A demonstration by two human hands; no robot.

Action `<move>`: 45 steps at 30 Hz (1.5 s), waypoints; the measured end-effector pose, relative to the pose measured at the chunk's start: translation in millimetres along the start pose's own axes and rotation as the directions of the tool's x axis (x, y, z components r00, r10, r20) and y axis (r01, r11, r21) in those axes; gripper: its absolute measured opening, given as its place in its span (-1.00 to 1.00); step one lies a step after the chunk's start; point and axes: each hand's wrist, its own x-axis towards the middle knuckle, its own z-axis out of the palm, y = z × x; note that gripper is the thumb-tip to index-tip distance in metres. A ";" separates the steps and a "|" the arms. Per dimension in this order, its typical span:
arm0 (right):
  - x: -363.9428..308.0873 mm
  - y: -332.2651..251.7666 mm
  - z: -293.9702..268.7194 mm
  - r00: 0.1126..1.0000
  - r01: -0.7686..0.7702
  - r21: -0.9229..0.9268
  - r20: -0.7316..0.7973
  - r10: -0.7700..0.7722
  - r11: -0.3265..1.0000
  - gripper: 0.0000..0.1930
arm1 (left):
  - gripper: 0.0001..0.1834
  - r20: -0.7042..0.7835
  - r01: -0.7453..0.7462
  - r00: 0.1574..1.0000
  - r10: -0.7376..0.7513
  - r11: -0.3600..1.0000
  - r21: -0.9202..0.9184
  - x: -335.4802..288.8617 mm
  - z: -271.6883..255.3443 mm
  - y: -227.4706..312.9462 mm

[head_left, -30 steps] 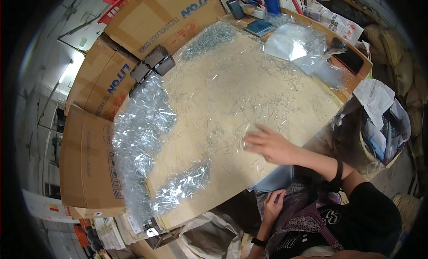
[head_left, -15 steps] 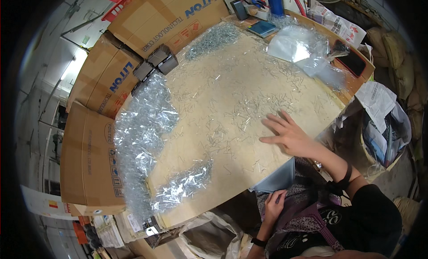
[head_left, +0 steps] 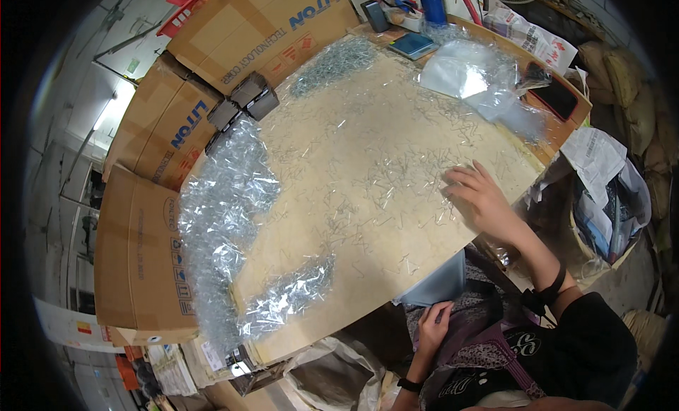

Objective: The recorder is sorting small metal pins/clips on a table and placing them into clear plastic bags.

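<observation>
Small bent metal wire pieces lie scattered over a pale wooden tabletop. My right hand is near the table's right edge, palm down over some of them, fingers apart and a little bent; whether a piece is under the fingertips cannot be seen. At the near edge, a grey-blue open tray or scoop is set against the table. Below it, my left hand is closed, its curled fingers at the tray's lower edge. Denser piles of wire pieces form a long heap on the left and a smaller near heap.
Cardboard boxes wall the far and left sides, with small dark blocks before them. Another wire heap lies at the back. Clear plastic bags, a phone and a blue bottle occupy the far right. A sack sits below.
My right hand has moved right across the tabletop toward its edge, its fingers drawing in a little. The left hand and the grey-blue tray stay in place.
</observation>
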 end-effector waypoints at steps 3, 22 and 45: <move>-3.6 -1.7 5.6 1.000 0.017 0.032 0.005 -0.017 0.999 -0.61 | -0.90 -0.002 -0.018 1.000 0.018 1.000 0.003 0.9 0.2 1.4; 22.2 0.1 9.7 0.995 0.096 -0.088 -0.016 -0.098 0.992 -0.64 | -0.90 -0.014 -0.051 0.999 0.052 0.998 0.028 2.2 -2.9 3.0; -25.8 -3.3 -2.3 0.996 0.071 0.090 0.053 -0.076 0.993 -0.40 | -0.90 0.012 -0.018 1.000 0.018 0.999 0.035 1.8 -2.5 3.7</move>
